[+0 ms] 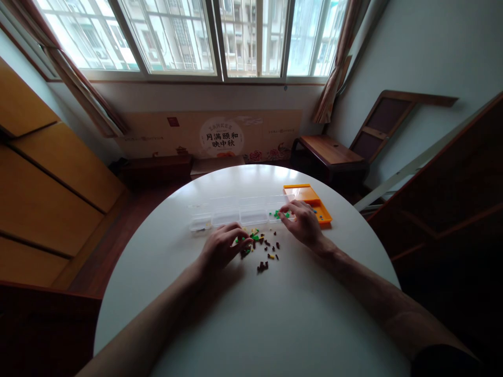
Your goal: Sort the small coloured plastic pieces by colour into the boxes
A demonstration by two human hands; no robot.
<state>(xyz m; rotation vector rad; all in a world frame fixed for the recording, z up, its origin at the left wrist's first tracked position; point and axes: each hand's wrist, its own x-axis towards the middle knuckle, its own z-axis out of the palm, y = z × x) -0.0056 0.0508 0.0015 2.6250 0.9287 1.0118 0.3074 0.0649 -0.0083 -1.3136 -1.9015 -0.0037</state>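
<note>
Left hand (222,246) curled, fingertips pinching among loose small bricks (264,250) mid-table (275,314); right hand (302,222) half-closed at clear compartment box (239,213), contents indiscernible; risk: bricks scattered or misfiled by sweeping fingers.

Loose bricks (262,248) on table (275,314), w/ box row (239,212) behind (tray (308,201) at its right end).

Counting what is lying on the round white table (275,324).

We are seeing two hands, the left hand (222,246) and the right hand (302,222); one clear compartment box (239,212) showing four compartments in a row; one orange tray (310,201); and one loose pile of small bricks (261,246), too tiny and too many for us to be counting exactly.
</note>
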